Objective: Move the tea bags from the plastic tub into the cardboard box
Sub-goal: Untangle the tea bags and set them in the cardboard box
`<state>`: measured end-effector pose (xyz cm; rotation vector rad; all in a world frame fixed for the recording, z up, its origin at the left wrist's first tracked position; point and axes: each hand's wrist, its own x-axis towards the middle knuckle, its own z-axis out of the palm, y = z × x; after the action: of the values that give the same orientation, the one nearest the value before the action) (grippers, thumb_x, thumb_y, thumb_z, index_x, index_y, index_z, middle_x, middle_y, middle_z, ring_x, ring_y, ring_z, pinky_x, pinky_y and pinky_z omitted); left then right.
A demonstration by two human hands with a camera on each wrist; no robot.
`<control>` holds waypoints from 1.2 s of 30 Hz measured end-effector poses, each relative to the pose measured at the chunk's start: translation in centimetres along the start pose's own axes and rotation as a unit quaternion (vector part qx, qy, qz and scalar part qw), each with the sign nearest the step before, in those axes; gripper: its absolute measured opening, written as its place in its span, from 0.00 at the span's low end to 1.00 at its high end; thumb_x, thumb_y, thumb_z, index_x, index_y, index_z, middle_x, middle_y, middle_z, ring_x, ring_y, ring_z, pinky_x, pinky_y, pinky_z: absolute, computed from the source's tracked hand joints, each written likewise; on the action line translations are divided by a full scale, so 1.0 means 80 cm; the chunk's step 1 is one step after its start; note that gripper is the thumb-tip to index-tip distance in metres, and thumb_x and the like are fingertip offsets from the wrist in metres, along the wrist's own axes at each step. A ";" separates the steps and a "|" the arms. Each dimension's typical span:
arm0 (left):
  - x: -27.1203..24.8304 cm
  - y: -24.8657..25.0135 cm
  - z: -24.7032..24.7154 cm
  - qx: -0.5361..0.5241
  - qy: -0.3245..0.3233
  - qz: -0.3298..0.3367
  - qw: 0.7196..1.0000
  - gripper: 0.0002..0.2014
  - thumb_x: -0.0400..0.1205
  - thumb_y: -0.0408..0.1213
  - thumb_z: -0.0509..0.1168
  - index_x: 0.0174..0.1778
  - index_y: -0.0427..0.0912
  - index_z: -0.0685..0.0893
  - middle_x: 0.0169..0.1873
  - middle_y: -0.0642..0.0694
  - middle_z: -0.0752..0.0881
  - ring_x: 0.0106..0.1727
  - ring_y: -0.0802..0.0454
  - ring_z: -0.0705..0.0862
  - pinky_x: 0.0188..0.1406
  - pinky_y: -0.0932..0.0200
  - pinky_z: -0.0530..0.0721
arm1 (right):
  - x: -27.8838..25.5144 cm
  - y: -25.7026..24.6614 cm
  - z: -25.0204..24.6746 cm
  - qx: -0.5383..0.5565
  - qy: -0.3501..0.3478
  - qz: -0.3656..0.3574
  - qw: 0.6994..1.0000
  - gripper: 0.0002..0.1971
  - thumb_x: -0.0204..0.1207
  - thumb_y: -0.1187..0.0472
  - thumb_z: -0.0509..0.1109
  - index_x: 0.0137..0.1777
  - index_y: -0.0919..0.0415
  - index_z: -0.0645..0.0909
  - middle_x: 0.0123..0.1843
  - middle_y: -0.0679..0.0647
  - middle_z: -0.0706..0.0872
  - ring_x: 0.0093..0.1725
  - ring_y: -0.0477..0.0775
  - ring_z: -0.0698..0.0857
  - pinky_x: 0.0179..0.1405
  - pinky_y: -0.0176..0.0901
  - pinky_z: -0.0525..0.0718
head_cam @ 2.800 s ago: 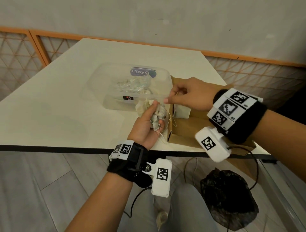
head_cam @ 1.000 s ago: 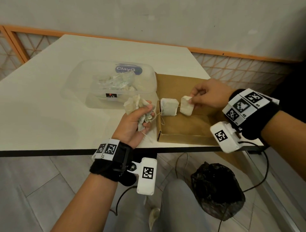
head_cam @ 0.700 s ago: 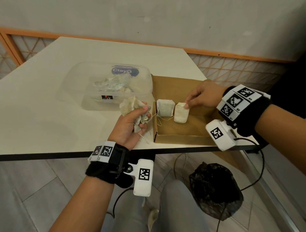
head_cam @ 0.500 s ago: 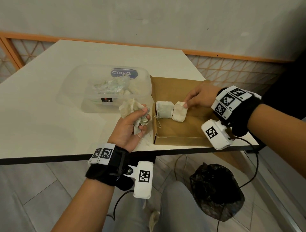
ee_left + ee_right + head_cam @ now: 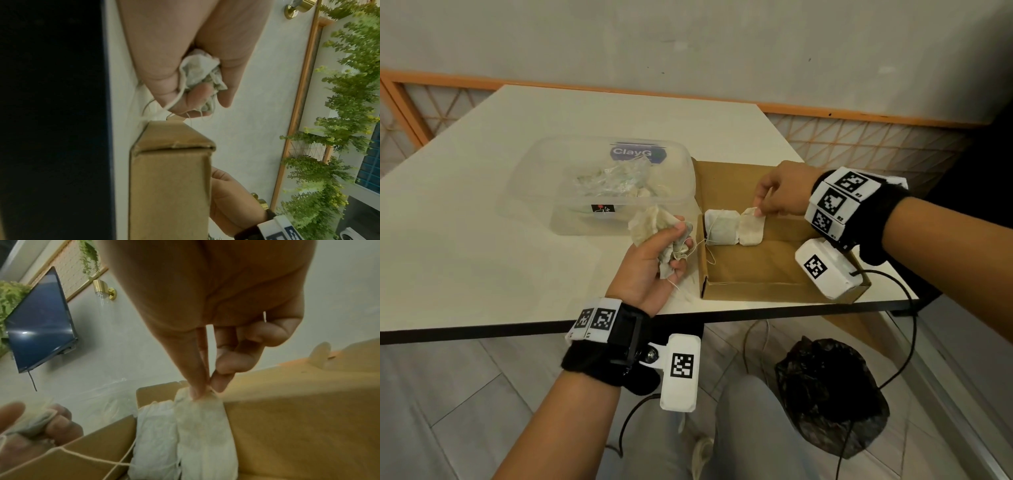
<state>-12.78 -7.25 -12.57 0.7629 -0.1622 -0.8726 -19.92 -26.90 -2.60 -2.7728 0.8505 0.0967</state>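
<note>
- Since half a second ago, the right hand (image 5: 779, 193) has lifted a little off the second tea bag (image 5: 750, 231), and now only pinches its top edge between thumb and forefinger; that bag lies just beside the first tea bag (image 5: 719, 228) at the left end of the cardboard box (image 5: 774, 274), the two touching.
- Left hand (image 5: 650, 263) is curled round a crumpled bunch of tea bags (image 5: 654, 228), held over the table just left of the box, with strings trailing from it to the box's near-left corner.
- Clear plastic tub (image 5: 599, 178), bearing a blue "ClayG" label, stands on the table beside the box and holds more tea bags heaped inside.
- White table (image 5: 482, 205) has a dark edge and stands by a plain pale wall with an orange-framed lattice panel (image 5: 859, 144) along its foot.
- Grey floor tiles show below, with a black plastic bag (image 5: 828, 394) under the table's near edge and dark cables running from the wrist cameras.
- Right wrist view shows a wall-mounted dark screen (image 5: 41, 321), a brass wall lamp (image 5: 103, 289) and green hanging foliage.
</note>
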 end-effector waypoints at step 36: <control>0.003 0.000 -0.006 0.000 0.003 0.033 0.999 0.09 0.78 0.25 0.65 0.50 0.42 0.82 0.41 0.46 0.82 0.35 0.58 0.77 0.18 0.70 0.70 | -0.039 -0.084 0.044 0.393 0.002 -0.090 0.915 0.02 0.72 0.59 0.74 0.41 0.53 0.83 0.35 0.44 0.84 0.30 0.34 0.81 0.29 0.22 0.75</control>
<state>-12.39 -7.16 -12.98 0.7563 -0.1803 -0.8071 -18.73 -18.96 -4.23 -2.0628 0.4715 -0.2355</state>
